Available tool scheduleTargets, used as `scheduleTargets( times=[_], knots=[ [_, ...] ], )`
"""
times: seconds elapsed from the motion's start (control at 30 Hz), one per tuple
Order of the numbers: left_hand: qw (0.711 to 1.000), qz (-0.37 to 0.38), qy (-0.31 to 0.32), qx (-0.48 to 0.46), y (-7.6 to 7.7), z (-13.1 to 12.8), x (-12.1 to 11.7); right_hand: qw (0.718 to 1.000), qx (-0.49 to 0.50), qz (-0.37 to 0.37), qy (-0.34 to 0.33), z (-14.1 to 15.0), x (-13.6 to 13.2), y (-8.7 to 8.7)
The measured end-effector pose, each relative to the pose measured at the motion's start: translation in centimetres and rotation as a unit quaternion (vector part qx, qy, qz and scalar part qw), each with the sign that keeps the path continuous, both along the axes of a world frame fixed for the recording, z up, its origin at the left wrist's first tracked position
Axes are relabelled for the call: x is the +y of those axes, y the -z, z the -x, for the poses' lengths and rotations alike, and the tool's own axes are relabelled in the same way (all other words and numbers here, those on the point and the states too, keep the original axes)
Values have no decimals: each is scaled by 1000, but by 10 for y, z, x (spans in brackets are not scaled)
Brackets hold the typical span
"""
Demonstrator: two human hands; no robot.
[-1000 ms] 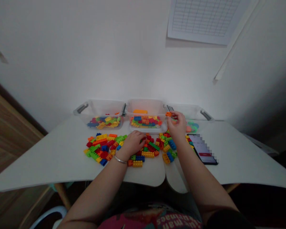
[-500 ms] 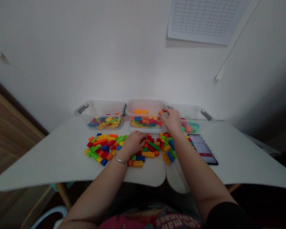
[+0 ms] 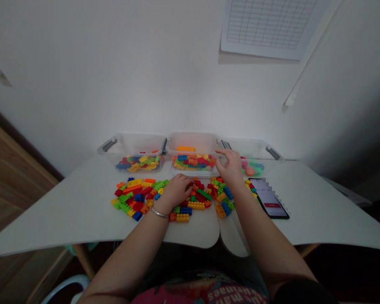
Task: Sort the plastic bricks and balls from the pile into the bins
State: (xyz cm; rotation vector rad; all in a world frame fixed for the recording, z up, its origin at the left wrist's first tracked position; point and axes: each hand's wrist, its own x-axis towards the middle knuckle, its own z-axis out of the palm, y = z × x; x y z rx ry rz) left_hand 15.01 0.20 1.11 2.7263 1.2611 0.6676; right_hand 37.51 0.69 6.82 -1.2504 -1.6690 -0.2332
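Observation:
My left hand [image 3: 176, 191] lies over the loose plastic building bricks [image 3: 196, 202] at the table's middle, its fingertips on red and green bricks. I cannot tell whether it grips one, and a metal bangle [image 3: 159, 213] circles that wrist. My right hand [image 3: 231, 166] hovers with fingers apart and nothing in them, just right of the front corner of the middle clear plastic bin [image 3: 193, 141]. That bin holds mixed bricks [image 3: 193, 162] and an orange piece. Another heap of bricks [image 3: 136, 196] lies left of my left hand.
A clear bin of bricks [image 3: 136, 143] stands at the back left, and a clear bin with round pink and green pieces [image 3: 250, 147] at the back right. A smartphone [image 3: 269, 198] lies on the white table [image 3: 66, 215] right of the bricks. A wall rises behind.
My right hand has moved down and toward me from the bin corner, and the orange brick no longer shows at its fingertips. My left hand has barely moved.

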Motion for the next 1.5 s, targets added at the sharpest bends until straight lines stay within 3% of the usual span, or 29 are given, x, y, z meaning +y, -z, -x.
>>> scheduleTargets(
  times=[0.1, 0.3, 0.4, 0.6, 0.9, 1.13, 1.37, 1.5],
  knots=[
    [1000, -2, 1, -2, 1, 0, 1, 998, -10, 30, -48, 1, -18, 10],
    [1000, 1, 4, -1, -2, 0, -1, 976, -88, 182, -82, -1, -45, 45],
    [1000, 6, 4, -2, -3, 0, -2, 968, -104, 202, -102, 0, -50, 53],
    [1000, 6, -4, -1, -2, -1, -2, 959, -146, 212, -121, 10, -50, 58],
    [1000, -5, -10, 9, -3, -1, -3, 970, -139, 198, -33, 8, -47, 67],
    [1000, -13, -10, 20, -3, 0, -2, 960, -173, 218, -35, 1, -54, 60],
    [1000, -14, -8, 12, -3, 0, -3, 946, -215, 237, -50, -1, -54, 63],
    [1000, -9, -9, 9, -4, 0, -3, 952, -202, 228, -36, 0, -51, 67]
  ],
)
